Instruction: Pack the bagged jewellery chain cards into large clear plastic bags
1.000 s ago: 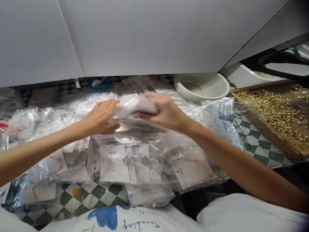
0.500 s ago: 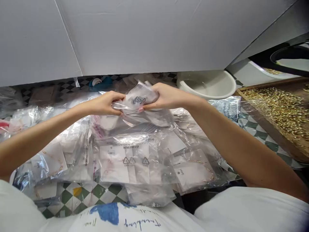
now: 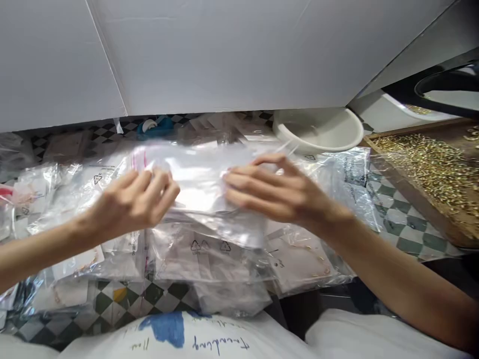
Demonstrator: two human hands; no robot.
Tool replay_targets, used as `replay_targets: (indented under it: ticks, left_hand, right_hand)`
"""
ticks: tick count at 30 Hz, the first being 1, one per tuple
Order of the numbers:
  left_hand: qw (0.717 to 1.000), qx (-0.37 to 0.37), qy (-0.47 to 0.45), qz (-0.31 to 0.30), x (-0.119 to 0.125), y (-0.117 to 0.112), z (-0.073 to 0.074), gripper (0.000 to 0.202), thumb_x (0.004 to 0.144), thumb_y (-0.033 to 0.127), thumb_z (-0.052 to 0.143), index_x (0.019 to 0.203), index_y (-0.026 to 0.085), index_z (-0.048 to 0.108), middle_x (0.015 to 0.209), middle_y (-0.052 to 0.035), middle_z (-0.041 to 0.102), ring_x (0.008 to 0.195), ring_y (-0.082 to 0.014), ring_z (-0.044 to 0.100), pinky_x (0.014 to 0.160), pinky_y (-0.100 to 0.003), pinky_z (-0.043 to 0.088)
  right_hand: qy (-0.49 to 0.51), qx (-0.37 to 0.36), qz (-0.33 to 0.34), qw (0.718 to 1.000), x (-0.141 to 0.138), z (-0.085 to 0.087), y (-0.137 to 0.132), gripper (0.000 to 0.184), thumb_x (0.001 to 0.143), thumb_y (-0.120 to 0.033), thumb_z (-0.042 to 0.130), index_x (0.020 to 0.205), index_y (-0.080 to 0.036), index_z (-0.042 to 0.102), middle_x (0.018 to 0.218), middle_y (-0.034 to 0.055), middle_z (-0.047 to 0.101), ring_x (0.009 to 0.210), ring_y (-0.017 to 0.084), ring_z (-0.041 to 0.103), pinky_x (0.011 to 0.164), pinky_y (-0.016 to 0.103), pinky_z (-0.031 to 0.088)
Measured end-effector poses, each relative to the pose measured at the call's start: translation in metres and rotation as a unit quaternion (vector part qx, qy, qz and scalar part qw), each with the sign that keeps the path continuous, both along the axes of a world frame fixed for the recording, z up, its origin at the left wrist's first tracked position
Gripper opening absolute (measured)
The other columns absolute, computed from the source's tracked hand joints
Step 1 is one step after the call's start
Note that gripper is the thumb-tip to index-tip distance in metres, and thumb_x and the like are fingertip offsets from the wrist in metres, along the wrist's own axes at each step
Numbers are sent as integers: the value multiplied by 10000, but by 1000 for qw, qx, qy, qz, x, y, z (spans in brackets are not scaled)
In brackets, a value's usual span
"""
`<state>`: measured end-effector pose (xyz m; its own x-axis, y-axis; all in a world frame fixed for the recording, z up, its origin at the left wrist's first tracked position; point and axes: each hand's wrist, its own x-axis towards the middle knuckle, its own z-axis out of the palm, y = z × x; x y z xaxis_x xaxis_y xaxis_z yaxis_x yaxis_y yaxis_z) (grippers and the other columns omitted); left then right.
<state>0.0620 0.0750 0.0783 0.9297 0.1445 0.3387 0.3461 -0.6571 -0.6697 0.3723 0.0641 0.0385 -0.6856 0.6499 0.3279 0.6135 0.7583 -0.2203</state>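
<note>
Plastic bag (image 3: 198,184) lies flat on the heap of bagged cards (image 3: 209,264), at twelve o'clock from the chest. Left hand (image 3: 129,204) and right hand (image 3: 277,192) rest on its two ends, open and unclenched, fingers gently curved and spread, keeping it level without pinching.

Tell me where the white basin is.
In the head view, the white basin sits upper right, beyond the right hand and just left of the wooden tray of small gold-coloured pieces.
</note>
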Motion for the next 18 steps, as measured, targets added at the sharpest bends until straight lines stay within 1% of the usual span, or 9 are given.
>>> replay_targets:
  ticks: [2,3,5,8,10,12,14,16,18]
  left_hand:
    - [997,12,72,11,-9,-8,-29,336,914,-101,564,834,148,775,798,-33,775,592,-114,698,468,-172,502]
    - [996,10,91,23,-13,-10,-41,326,895,-112,588,822,145,774,796,-38,772,596,-120,696,480,-180,520]
    - [995,-2,94,40,-19,-12,-55,284,875,-109,631,863,132,782,828,-52,779,654,-146,717,524,-206,558]
    - [996,-37,57,60,-24,-16,-58,250,895,-57,659,1040,106,782,1012,-101,812,871,-223,777,681,-293,637]
    - [995,-64,45,67,-27,-18,-56,266,938,1,649,1162,95,756,1167,-136,800,1000,-257,780,794,-354,652]
    - [993,-84,55,61,-28,-20,-57,302,969,28,629,1245,98,727,1284,-148,767,1104,-261,764,887,-373,640]
    - [992,-93,72,54,-28,-22,-60,340,974,24,624,1295,100,707,1350,-153,738,1189,-263,739,944,-374,625]
    - [991,-93,83,56,-27,-24,-63,351,964,13,631,1301,82,704,1353,-169,733,1200,-276,738,922,-374,631]
    - [991,-88,83,61,-25,-26,-66,334,951,1,638,1271,53,717,1320,-189,746,1167,-295,755,860,-367,643]
  right_hand:
    - [-63,48,61,995,10,-25,-6,380,1018,-110,557,1323,-320,642,1177,12,774,1106,239,722,1139,613,442]
    - [-70,45,70,994,17,-33,-8,417,1018,-141,578,1405,-295,591,1199,41,765,1119,259,714,1151,662,414]
    - [-40,-11,53,998,34,-39,-11,457,1008,-314,669,1451,-274,561,1240,75,743,1156,291,698,1156,692,399]
    - [28,-138,39,989,52,-29,-15,513,944,-536,740,1399,-334,617,1311,59,717,1256,304,670,1160,602,462]
    - [73,-191,41,978,52,-22,-17,580,938,-552,742,1459,-359,576,1390,49,691,1319,287,647,1144,526,517]
    - [88,-182,22,979,42,-22,-16,630,974,-491,717,1546,-349,493,1503,62,626,1405,286,589,1181,533,492]
    - [59,-137,9,989,25,-30,-13,652,1014,-434,669,1605,-324,419,1629,90,499,1510,320,475,1246,641,370]
    - [19,-109,26,994,8,-40,-10,664,1041,-401,623,1642,-303,357,1687,102,407,1573,348,369,1258,734,246]
    - [0,-95,50,994,-1,-50,-6,595,1071,-328,567,1633,-285,375,1632,100,492,1543,325,427,1259,741,223]
